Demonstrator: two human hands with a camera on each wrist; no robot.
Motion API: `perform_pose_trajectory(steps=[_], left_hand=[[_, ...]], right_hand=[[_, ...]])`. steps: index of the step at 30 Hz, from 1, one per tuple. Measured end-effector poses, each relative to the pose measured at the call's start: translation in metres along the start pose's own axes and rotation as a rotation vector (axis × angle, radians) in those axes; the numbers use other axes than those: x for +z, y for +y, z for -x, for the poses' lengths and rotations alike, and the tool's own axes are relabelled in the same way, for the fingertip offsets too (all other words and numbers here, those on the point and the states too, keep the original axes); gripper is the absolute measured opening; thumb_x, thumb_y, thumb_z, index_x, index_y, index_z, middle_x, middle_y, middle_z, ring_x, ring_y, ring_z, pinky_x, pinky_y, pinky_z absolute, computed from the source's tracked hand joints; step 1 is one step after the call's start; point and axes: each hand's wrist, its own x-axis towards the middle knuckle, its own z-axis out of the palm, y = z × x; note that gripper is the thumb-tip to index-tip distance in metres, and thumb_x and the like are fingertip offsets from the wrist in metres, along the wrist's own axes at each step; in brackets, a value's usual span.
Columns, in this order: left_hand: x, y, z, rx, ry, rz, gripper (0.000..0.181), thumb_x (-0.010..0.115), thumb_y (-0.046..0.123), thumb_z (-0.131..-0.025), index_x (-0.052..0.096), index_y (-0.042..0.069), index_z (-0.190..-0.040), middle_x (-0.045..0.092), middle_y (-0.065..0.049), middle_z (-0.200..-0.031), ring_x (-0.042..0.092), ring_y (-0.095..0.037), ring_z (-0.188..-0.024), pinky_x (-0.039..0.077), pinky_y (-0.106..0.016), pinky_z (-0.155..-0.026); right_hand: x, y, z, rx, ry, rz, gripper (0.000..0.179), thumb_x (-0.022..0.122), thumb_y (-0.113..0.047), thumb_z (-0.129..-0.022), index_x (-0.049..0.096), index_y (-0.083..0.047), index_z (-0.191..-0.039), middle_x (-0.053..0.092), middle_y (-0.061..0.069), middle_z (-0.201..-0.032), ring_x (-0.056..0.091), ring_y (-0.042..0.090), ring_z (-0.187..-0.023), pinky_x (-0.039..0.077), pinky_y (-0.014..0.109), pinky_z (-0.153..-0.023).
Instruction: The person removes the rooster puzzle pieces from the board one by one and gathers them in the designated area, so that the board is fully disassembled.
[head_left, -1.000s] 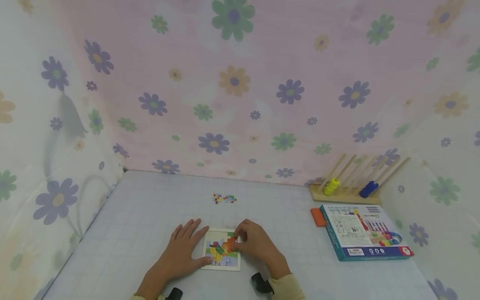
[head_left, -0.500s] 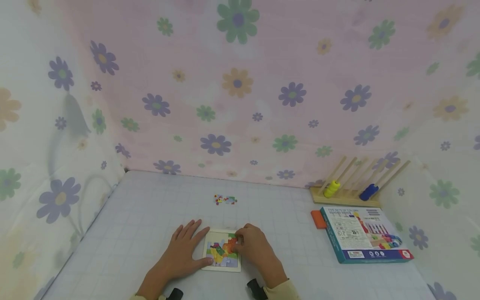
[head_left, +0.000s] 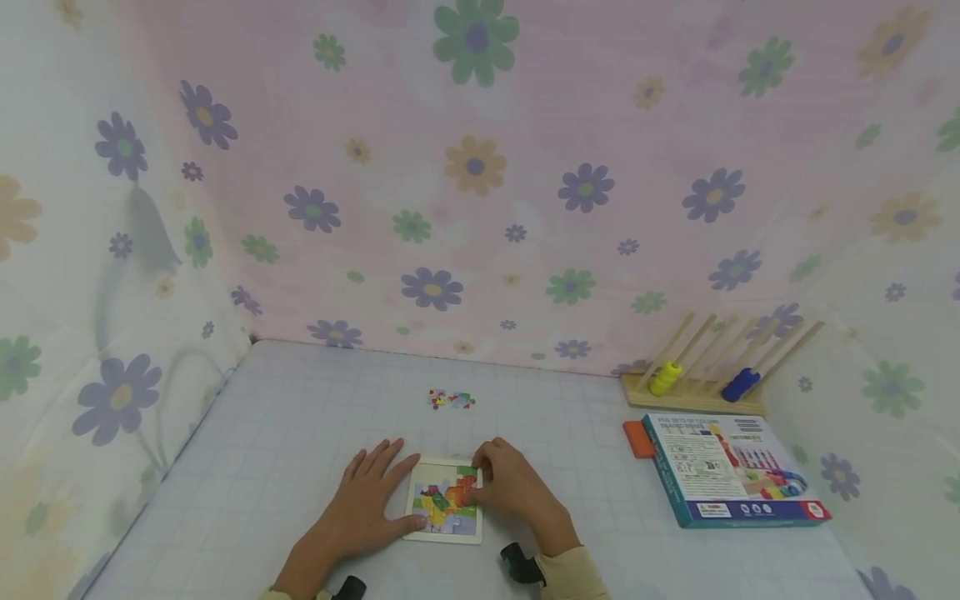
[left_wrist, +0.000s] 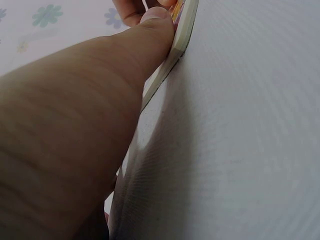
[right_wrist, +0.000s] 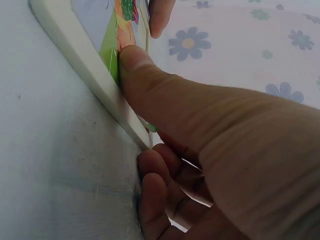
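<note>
A small jigsaw puzzle [head_left: 444, 500] in a pale tray frame [head_left: 442, 539] lies on the table, with colourful pieces fitted and a bare patch at its upper left. My left hand [head_left: 363, 508] lies with spread fingers left of it, the thumb resting on the frame's lower left edge. At the puzzle's right side, my right hand [head_left: 513, 490] has curled fingers; its thumb [right_wrist: 137, 65] presses on the pieces. A green puzzle piece edge [right_wrist: 151, 128] shows by the frame corner, under the thumb; the index fingertip is hidden. Two loose puzzle pieces [head_left: 452, 399] lie beyond the tray.
At the back right stands a wooden peg rack [head_left: 693, 398] with yellow beads [head_left: 665, 379] and blue beads [head_left: 740, 384]. In front of it lies a printed box [head_left: 731, 471] beside an orange block [head_left: 638, 439]. Flowered cloth walls [head_left: 480, 250] enclose the table.
The right hand shifts slightly along the puzzle's right edge, its wrist dipping left and returning. The left hand stays on the frame. The head view tilts a little.
</note>
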Motion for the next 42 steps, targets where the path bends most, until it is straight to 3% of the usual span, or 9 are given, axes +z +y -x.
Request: perform_pose_trajectory(steps=[7, 19, 22, 30, 35, 42], left_hand=[[-0.001, 0.001, 0.000, 0.005, 0.008, 0.000, 0.089, 0.069, 0.073, -0.080, 0.048, 0.025, -0.152, 0.035, -0.009, -0.165, 0.026, -0.035, -0.155, 0.019, -0.065, -0.124], [0.002, -0.001, 0.001, 0.012, 0.015, -0.001, 0.089, 0.068, 0.074, -0.080, 0.048, 0.025, -0.152, 0.036, -0.009, -0.165, 0.027, -0.035, -0.155, 0.019, -0.064, -0.124], [0.001, -0.001, 0.001, 0.012, 0.016, -0.001, 0.089, 0.068, 0.074, -0.080, 0.048, 0.025, -0.152, 0.036, -0.009, -0.165, 0.027, -0.035, -0.155, 0.019, -0.065, -0.124], [0.000, 0.001, 0.001, 0.008, 0.012, 0.003, 0.088, 0.070, 0.071, -0.081, 0.048, 0.024, -0.152, 0.036, -0.009, -0.165, 0.026, -0.035, -0.155, 0.019, -0.064, -0.125], [0.001, 0.000, 0.001, 0.013, 0.013, -0.004, 0.089, 0.069, 0.073, -0.080, 0.048, 0.024, -0.152, 0.036, -0.010, -0.165, 0.027, -0.035, -0.155, 0.020, -0.065, -0.124], [0.001, 0.000, 0.000, 0.016, 0.012, 0.005, 0.088, 0.068, 0.073, -0.081, 0.048, 0.024, -0.152, 0.036, -0.010, -0.165, 0.026, -0.036, -0.155, 0.018, -0.065, -0.125]], right_hand=[[-0.002, 0.003, 0.000, -0.030, 0.013, 0.013, 0.042, 0.091, -0.036, -0.076, 0.063, -0.016, -0.100, 0.050, -0.007, -0.092, 0.046, 0.006, -0.079, 0.041, 0.020, -0.066], [0.001, 0.009, -0.001, -0.097, 0.018, -0.016, 0.028, 0.088, -0.032, -0.080, 0.064, -0.021, -0.091, 0.055, -0.009, -0.091, 0.046, 0.004, -0.077, 0.042, 0.019, -0.065], [0.001, 0.007, 0.000, -0.106, 0.024, -0.011, 0.027, 0.087, -0.031, -0.081, 0.067, -0.020, -0.094, 0.057, -0.008, -0.092, 0.046, 0.004, -0.077, 0.042, 0.019, -0.066], [-0.002, -0.009, 0.004, -0.014, 0.046, 0.091, 0.033, 0.088, -0.028, -0.079, 0.077, -0.009, -0.103, 0.065, -0.003, -0.092, 0.052, 0.006, -0.076, 0.047, 0.023, -0.065], [-0.001, -0.024, 0.006, 0.060, 0.034, 0.149, 0.038, 0.089, -0.031, -0.077, 0.079, -0.006, -0.104, 0.069, 0.001, -0.096, 0.060, 0.013, -0.082, 0.055, 0.031, -0.074], [-0.001, -0.021, 0.004, 0.071, 0.015, 0.091, 0.039, 0.091, -0.031, -0.075, 0.070, -0.008, -0.099, 0.058, -0.003, -0.089, 0.050, 0.011, -0.077, 0.048, 0.027, -0.069]])
